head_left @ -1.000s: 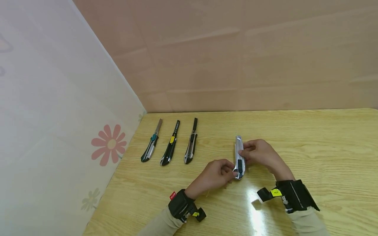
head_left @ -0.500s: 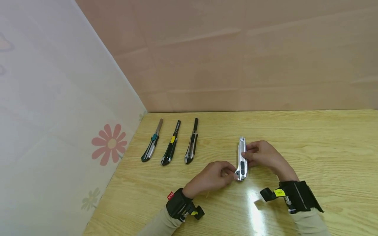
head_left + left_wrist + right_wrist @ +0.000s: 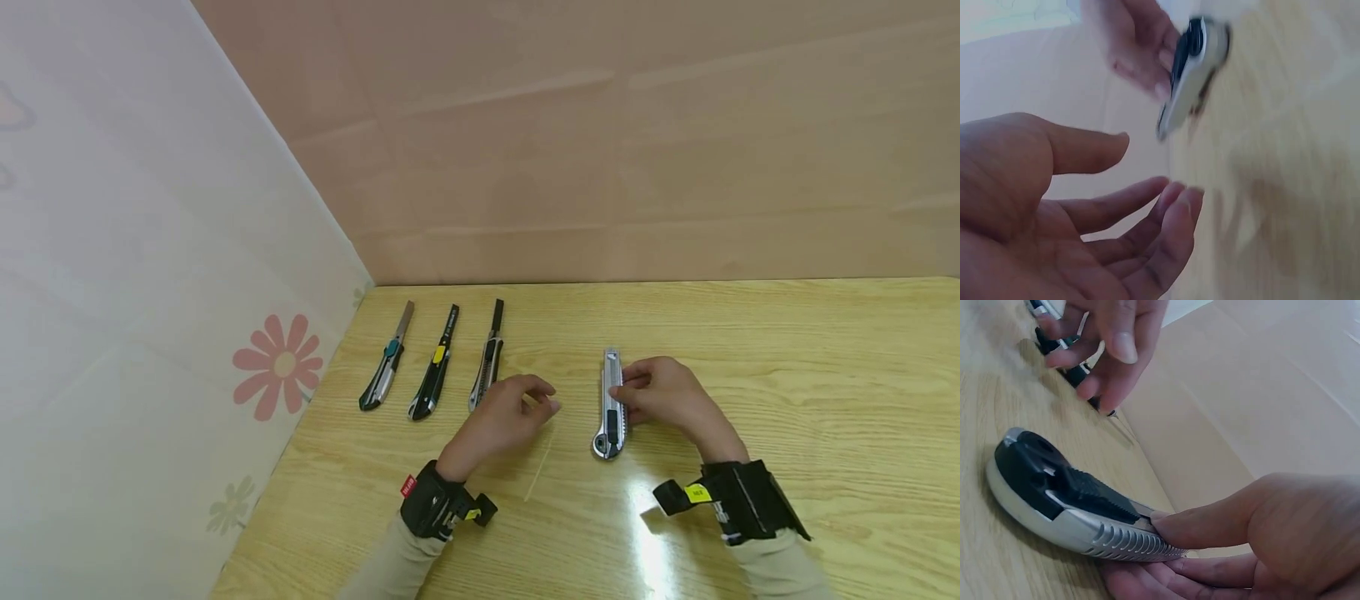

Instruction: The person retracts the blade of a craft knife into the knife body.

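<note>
Beside the silver cutter (image 3: 610, 412), on its right: I see the person's right hand (image 3: 667, 396), thumb laid on the cutter's face, fingers tucked against the ridged edge.
Right grip: drawn in to a pinch, with the silver cutter held between thumb and fingers.
Landmark's lie: the silver cutter has its rounded end toward the person, its squared end pointing away and a black slider on its face; whether it touches the wooden desk (image 3: 825, 375), I cannot tell.
Left hand (image 3: 501, 419): off to the left of the silver cutter, apart from it, slightly blurred in my right wrist view.
Left grip: loose and holding nothing; my left wrist view gives me a clear gap between thumb and curved fingers.
Black-slider cutter (image 3: 490, 354): left of the silver cutter, beyond the left hand, which hides part of its near end from my head view.
Yellow-slider cutter (image 3: 431, 375): farther left of the silver cutter, on the desk.
Teal-slider cutter (image 3: 386, 367): farthest left of the silver cutter, its narrow end pointing away from the person like the other two in that row.
Glare: a bright patch on the desk, on the person's side of the silver cutter.
Backdrop: I make out a brown sheet (image 3: 525, 150) beyond the silver cutter, and a red flower (image 3: 276, 367) printed far to its left.
</note>
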The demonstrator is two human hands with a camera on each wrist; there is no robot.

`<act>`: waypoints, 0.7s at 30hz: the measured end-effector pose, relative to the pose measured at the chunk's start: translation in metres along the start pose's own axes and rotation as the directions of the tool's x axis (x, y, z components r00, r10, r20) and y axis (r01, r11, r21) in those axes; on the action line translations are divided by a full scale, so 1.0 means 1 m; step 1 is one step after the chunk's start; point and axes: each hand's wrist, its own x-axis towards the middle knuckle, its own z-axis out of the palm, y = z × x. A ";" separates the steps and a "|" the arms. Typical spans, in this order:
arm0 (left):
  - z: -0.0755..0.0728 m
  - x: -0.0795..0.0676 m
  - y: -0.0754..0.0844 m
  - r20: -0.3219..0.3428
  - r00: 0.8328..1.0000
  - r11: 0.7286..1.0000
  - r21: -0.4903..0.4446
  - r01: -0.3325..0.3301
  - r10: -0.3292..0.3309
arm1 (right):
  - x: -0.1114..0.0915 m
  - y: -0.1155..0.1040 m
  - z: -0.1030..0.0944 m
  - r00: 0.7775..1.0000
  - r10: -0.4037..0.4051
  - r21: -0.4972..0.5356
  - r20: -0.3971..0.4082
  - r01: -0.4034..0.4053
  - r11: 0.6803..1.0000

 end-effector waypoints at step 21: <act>-0.031 0.007 -0.040 -0.326 0.935 0.965 0.168 0.201 -0.138 | -0.002 -0.003 0.001 0.996 -0.035 -0.186 -0.078 0.020 0.982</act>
